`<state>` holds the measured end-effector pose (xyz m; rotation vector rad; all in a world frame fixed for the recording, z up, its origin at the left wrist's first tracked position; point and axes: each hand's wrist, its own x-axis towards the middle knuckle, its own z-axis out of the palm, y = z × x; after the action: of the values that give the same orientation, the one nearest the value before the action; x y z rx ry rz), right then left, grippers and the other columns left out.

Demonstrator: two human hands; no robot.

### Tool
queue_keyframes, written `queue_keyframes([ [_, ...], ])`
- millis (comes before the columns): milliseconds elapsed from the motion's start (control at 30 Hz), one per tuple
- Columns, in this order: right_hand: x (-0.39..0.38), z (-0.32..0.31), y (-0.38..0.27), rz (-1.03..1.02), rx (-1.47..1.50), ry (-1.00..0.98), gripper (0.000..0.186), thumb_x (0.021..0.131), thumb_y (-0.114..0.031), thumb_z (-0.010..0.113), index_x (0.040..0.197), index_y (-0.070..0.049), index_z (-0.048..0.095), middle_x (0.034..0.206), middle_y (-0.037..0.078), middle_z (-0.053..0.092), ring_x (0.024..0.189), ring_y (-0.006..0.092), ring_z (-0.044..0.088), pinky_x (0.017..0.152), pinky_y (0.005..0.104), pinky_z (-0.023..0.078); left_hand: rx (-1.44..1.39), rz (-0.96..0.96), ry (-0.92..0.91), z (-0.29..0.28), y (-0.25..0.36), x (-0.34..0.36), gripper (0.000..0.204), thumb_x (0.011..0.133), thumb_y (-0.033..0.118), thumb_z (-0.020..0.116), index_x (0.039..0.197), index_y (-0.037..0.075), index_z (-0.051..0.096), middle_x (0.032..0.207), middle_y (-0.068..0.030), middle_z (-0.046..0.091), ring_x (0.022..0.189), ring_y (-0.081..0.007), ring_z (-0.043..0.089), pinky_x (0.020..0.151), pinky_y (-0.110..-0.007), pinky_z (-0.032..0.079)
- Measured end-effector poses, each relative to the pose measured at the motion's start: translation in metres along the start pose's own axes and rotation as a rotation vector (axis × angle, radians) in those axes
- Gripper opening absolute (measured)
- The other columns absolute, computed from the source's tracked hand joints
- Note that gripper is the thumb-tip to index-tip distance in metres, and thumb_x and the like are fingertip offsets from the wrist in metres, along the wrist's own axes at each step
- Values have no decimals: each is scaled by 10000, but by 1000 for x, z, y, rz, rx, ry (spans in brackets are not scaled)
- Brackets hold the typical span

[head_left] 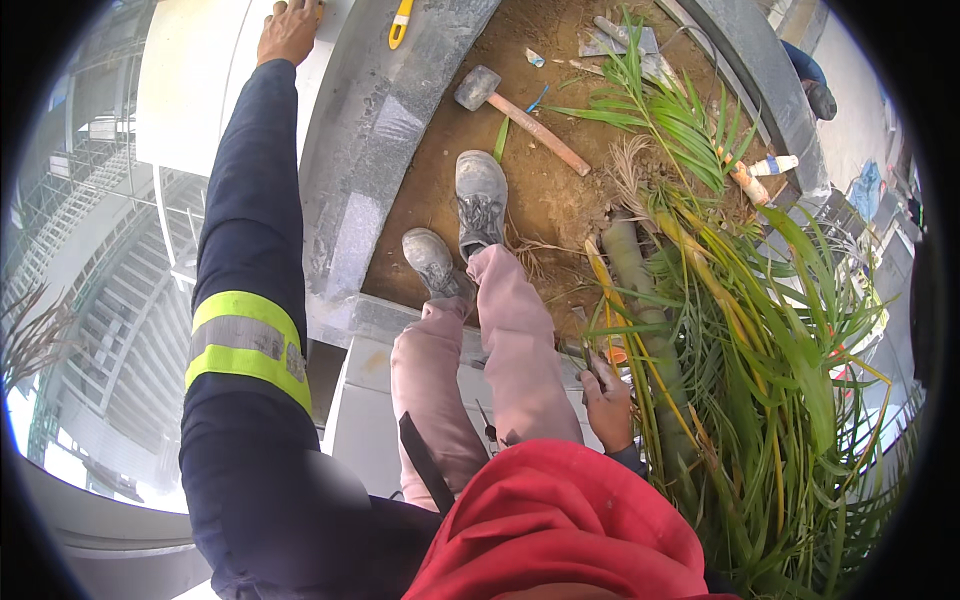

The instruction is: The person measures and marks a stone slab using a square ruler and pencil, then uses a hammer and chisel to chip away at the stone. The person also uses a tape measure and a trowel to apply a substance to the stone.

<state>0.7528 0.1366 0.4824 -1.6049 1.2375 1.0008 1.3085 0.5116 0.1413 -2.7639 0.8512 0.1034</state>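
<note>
My left hand (286,32) is at the top left over a white panel (200,90), fingers curled on a small orange item, mostly hidden, at its edge. My right hand (604,400) is low beside a palm trunk (645,300) and fronds (780,340), closed around a dark, thin object I cannot make out. A yellow-handled tool (400,22) lies right of my left hand. In the soil bed (430,180), a grey-headed mallet (530,125) lies above my dusty shoes (480,200).
Stone edging (350,190) borders the bed. Flat metal tools (620,42) and pale cut stalks (750,185) lie at the upper right. Another person's dark-shod foot (815,98) is beyond the right edging. Scaffolding and stairs (110,300) show far left, below the level of the panel.
</note>
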Motion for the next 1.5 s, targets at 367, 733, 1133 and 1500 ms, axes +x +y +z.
queue_keyframes([
  [367, -18, 17, 13, -225, 32, 14, 410, 1001, -143, 610, 1349, 73, 620, 1324, 231, 679, 1237, 274, 652, 1065, 340, 468, -1993, -678, -573, -86, 184, -234, 640, 976, 386, 574, 1453, -38, 528, 1354, -149, 637, 1200, -233, 614, 1024, -354, 473],
  [733, -93, -15, -18, -302, -149, 96, 432, 1038, -121, 539, 1426, 67, 549, 940, 77, 702, 715, 90, 585, 665, 269, 528, -3283, -674, -803, -341, 300, -408, 782, 858, 391, 655, 1529, 72, 410, 1279, -188, 616, 1116, -382, 680, 749, -415, 578],
  [1133, -120, -28, 22, -598, -546, 33, 489, 1045, -114, 535, 1524, -26, 490, 713, -27, 572, 584, 40, 469, 552, 220, 413, -3621, -1299, 473, -346, 342, -622, 697, 945, 512, 571, 1500, 107, 453, 1232, -164, 623, 1047, -322, 632, 764, -408, 532],
  [1500, -48, -3, 104, -547, -643, -185, 547, 1055, -145, 519, 1577, -34, 402, 650, 4, 547, 554, 85, 497, 551, 268, 451, -2847, -1903, 1554, -493, 538, -769, 668, 967, 517, 606, 1482, 114, 470, 1289, -170, 595, 1054, -341, 617, 680, -385, 503],
])
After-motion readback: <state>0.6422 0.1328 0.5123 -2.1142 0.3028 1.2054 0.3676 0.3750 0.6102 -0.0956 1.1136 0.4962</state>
